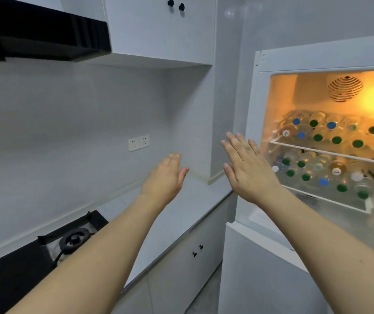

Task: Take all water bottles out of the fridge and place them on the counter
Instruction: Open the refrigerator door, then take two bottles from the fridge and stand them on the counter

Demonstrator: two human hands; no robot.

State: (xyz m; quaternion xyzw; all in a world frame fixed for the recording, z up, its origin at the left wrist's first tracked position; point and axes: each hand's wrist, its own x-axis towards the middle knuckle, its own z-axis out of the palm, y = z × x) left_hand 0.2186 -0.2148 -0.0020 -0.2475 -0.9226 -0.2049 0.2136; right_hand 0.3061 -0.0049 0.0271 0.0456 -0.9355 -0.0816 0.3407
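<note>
The white fridge point(256, 114) stands at the right with its lit inside in view. Several clear water bottles point(336, 139) with green, blue and white caps lie stacked on the upper shelf, caps facing out. More bottles point(306, 176) lie on the lower shelf. My left hand point(166, 177) hovers above the pale counter point(181, 214), fingers straight, holding nothing. My right hand point(247, 168) is raised flat in front of the fridge's left edge, fingers straight and empty. Neither hand touches a bottle.
A black gas hob point(72, 240) sits on the counter at lower left under a black hood point(43, 35). White wall cabinets point(158, 30) hang above. Two sockets point(138, 142) are on the back wall. Base cabinet doors point(195, 252) run below the counter.
</note>
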